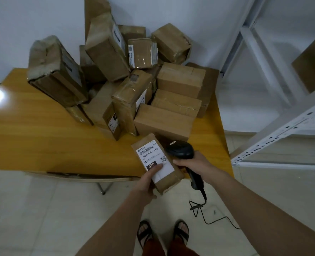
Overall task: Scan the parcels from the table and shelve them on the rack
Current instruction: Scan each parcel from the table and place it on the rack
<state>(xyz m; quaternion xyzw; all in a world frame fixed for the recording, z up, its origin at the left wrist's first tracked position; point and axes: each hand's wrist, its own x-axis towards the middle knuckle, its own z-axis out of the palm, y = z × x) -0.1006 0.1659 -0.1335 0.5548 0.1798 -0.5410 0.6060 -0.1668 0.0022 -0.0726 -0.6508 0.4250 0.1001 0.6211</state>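
Note:
My left hand [149,182] grips a small brown parcel [169,177] over the table's front edge, thumb on its white label that reads 070-070-A80. My right hand [193,163] holds a black barcode scanner [180,149] by its handle, its head just right of the parcel's label. A pile of several brown cardboard parcels [130,80] lies on the yellow wooden table [32,135] behind. The white metal rack [282,126] stands to the right.
The scanner's black cable [208,218] trails down across the tiled floor to the right. One brown box [311,58] sits on a rack shelf at the upper right. White walls close in the corner behind the table. My sandalled feet stand below.

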